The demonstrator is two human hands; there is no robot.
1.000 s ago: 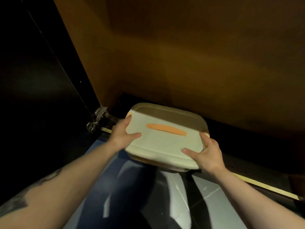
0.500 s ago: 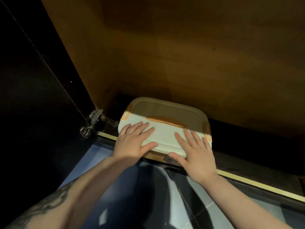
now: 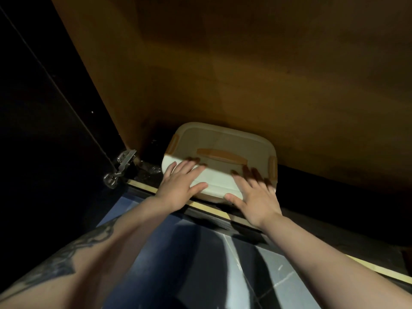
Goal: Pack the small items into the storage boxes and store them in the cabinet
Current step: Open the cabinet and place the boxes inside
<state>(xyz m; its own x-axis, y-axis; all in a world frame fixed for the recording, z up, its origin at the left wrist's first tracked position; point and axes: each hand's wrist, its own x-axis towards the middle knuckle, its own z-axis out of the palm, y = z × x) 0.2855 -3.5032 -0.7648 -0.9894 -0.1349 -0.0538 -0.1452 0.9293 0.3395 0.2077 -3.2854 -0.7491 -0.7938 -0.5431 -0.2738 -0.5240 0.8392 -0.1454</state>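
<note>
**Storage box at the cabinet threshold: placement nearly complete**

Your left hand [image 3: 180,186] lies flat on the near left of the storage box [image 3: 223,152], fingers straight and spread, pressing on the lid and gripping nothing. Your right hand [image 3: 256,197] does the same on the near right, fingers extended, their tips in shadow beside the right-hand latch [image 3: 272,166]. Neither hand curls round any part of the box.

The box sits on the cabinet floor [image 3: 334,186], its far edge close to the brown back panel [image 3: 267,85] and its near edge just above the pale front sill [image 3: 207,208]. The lid is on, the orange handle [image 3: 220,155] lies flat and the two side latches in view appear folded down. The contents cannot be seen.

In my judgement, packing of this box is finished and it is almost home; a short final push may remain. The door, hung on the hinge [image 3: 121,166] at left, stands open and has yet to be shut. Whether other boxes remain to be stored cannot be told from here.
</note>
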